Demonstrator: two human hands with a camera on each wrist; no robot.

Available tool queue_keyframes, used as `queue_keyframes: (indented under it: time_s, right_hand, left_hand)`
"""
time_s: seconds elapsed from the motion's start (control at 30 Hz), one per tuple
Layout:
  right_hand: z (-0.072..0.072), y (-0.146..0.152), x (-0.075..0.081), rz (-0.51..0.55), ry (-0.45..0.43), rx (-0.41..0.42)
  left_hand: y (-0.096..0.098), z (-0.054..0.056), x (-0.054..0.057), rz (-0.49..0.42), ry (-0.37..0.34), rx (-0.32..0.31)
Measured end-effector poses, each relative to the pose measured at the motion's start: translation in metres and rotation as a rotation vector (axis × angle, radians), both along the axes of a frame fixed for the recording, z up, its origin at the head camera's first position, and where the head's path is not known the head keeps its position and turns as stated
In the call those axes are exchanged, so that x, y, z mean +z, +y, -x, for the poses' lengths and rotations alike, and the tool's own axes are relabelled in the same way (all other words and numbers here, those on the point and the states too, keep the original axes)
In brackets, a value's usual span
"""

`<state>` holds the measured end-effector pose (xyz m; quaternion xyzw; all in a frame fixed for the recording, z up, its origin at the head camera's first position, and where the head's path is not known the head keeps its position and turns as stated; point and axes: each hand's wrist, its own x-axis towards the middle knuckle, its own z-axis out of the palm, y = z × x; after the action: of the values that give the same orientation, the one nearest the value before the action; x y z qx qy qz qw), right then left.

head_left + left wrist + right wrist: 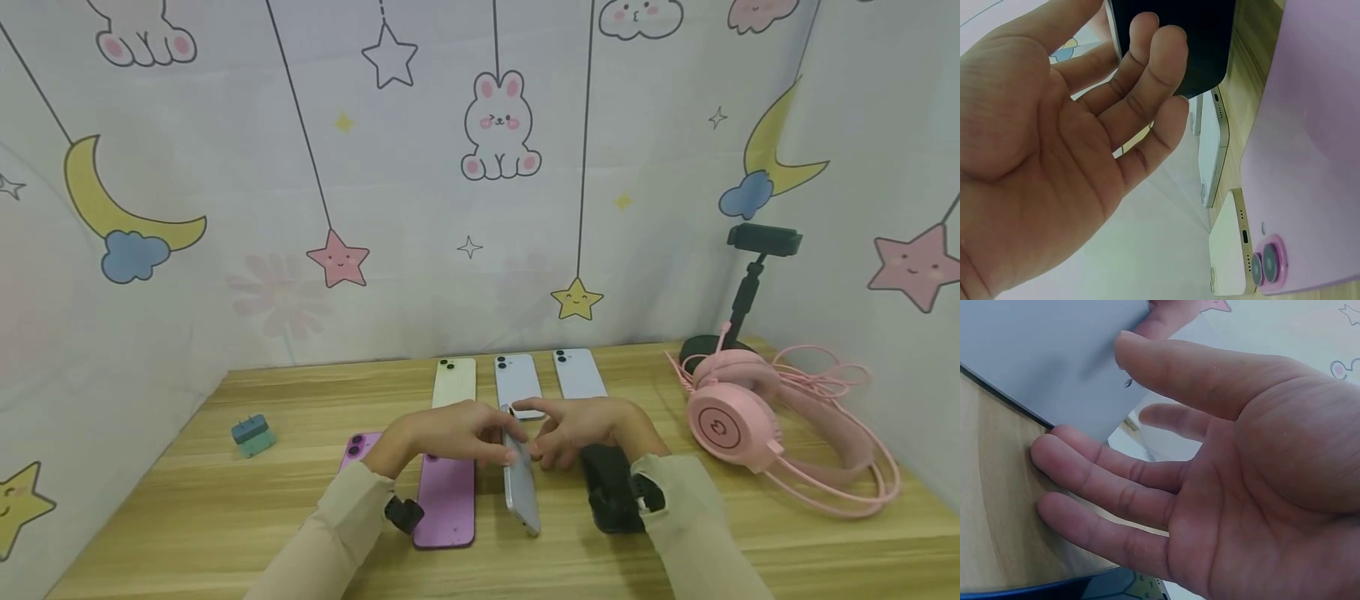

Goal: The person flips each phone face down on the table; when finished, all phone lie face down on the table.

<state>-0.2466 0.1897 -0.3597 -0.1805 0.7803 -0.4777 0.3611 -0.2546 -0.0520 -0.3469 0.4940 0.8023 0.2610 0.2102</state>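
A silvery-white phone stands tilted on edge between the two hands. My left hand pinches it near its upper end; the dark screen faces the left palm in the left wrist view. On the other side, my right hand has loosely extended fingers, with its thumb tip at the phone's pale back. Under the left wrist lies a purple phone, and a second purple phone is partly hidden by the left arm. A black phone lies under the right wrist.
Along the back lie a cream phone and two pale phones, one in the middle and one farther right. Pink headphones with a cable and a black stand occupy the right. A small blue-green block sits left.
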Motion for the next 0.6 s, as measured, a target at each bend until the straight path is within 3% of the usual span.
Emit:
queue_keyframes:
  time_s: [0.27,0.6]
  right_hand:
    - [-0.0004,0.0031,0.0028,0.014,0.006,-0.006]
    - [0.0004,0.0051,0.0019,0.004,0.005,-0.019]
  left_hand:
    - [0.0,0.0003,-0.0011,0.008,-0.051,0.004]
    - [-0.0007,0.0001,-0.002,0.046,0.005,0.008]
